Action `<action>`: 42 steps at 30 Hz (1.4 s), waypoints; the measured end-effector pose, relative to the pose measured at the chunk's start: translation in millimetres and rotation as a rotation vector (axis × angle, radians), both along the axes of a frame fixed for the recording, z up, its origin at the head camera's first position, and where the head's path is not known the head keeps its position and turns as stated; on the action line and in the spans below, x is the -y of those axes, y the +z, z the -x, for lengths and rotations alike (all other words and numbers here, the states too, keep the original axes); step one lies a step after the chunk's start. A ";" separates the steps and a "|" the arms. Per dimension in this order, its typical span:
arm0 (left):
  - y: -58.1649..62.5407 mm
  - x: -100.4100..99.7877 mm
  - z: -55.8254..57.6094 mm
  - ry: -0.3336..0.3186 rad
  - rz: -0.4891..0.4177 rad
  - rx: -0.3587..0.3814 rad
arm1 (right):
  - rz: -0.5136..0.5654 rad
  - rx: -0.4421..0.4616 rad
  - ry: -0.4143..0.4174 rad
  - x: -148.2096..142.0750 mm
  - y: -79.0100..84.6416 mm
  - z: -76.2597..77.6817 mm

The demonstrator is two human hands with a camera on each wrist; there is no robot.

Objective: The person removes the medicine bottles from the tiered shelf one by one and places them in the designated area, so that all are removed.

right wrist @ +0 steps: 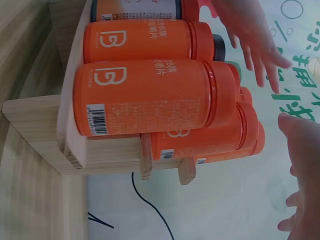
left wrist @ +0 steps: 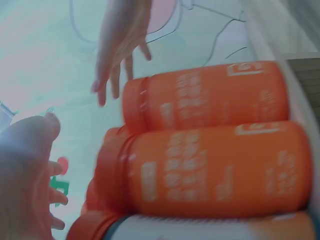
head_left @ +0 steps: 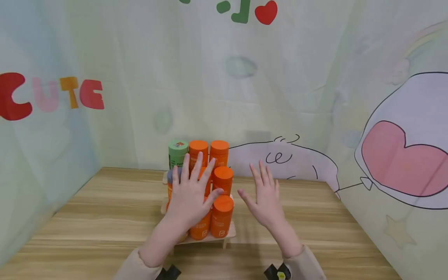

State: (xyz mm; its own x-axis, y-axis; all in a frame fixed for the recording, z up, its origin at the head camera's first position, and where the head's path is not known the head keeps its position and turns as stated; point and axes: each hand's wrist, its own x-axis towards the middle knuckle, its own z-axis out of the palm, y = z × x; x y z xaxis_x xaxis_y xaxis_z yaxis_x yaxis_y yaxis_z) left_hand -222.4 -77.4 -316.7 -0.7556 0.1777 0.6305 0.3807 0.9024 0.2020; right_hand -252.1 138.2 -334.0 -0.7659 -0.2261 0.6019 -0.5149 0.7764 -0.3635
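Note:
Several orange bottles stand in rows on a stepped wooden rack; one at the front right is this orange bottle. A green bottle occupies the back left place, and a bottle with a grey-blue lid is partly hidden below it. My left hand is spread in front of and above the bottles, hiding some of them. To the right of the rack, my right hand hovers with straight fingers. Neither holds anything. In the left wrist view, a bottle with a white label shows beside the orange ones.
The rack stands on a wood-grain table. Behind and at both sides hangs a printed cloth backdrop with letters, a heart and a balloon drawing.

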 end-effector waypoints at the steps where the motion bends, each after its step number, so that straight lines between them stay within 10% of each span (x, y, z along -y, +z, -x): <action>1: 2.9 3.2 0.1 -0.011 -0.040 0.001 | 0.029 -0.013 0.014 -0.4 2.0 1.3; 8: 20.2 34.4 8.8 -0.149 -0.330 -0.160 | 0.157 -0.099 0.117 0.4 21.9 14.0; 15: 21.7 70.2 24.9 -0.246 -0.634 -0.264 | 0.320 0.035 0.230 11.6 47.9 33.2; 24: 3.6 104.0 40.9 -0.182 -1.033 0.113 | 0.475 0.234 0.392 30.9 67.7 65.2; 29: -10.5 115.2 48.6 -0.164 -1.034 0.318 | 0.482 0.391 0.440 39.2 66.5 78.0; 42: -38.2 131.6 59.5 -0.250 -0.909 0.535 | 0.565 0.566 0.486 56.4 52.9 88.3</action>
State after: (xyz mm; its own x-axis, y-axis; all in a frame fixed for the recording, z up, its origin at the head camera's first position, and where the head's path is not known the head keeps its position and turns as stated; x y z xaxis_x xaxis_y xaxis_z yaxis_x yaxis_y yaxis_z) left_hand -281.9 -209.0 -354.9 -0.9791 -0.0023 0.2033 0.1968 0.2403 0.9505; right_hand -340.5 81.9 -281.1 -0.8768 -0.3862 0.2864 -0.3674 0.1538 -0.9173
